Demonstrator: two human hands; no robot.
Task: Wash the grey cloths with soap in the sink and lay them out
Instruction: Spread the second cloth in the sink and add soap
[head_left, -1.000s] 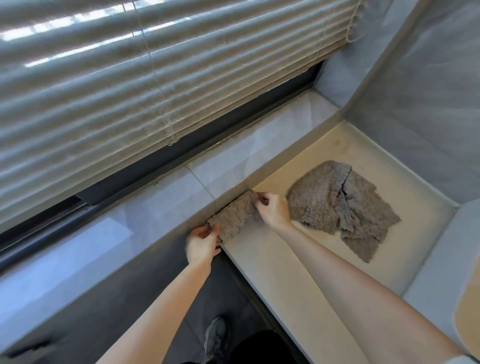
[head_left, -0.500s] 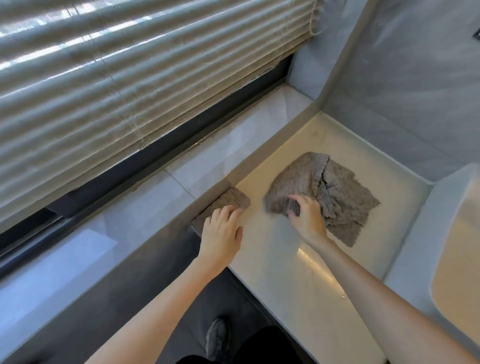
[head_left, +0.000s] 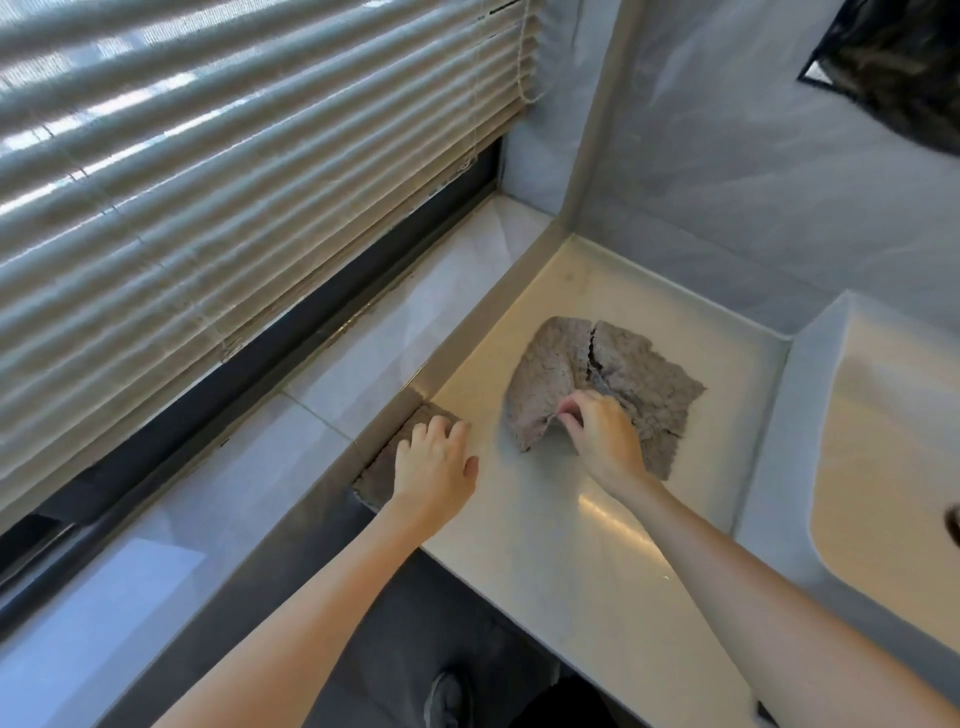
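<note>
With left hand (head_left: 434, 462) still pressed flat, fingers straight, on small cloth (head_left: 375, 475) at counter (head_left: 571, 545) edge; with right hand (head_left: 602, 436) now pinching, seemingly lifting, near edge of big cloth (head_left: 550, 374), no longer spread upon it

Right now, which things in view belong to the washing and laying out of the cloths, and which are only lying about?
Belong to the job:
small grey cloth, under the left hand
large grey cloth, pinched by the right hand
sink
counter

Only lying about:
window blind
window sill
shoe
</note>
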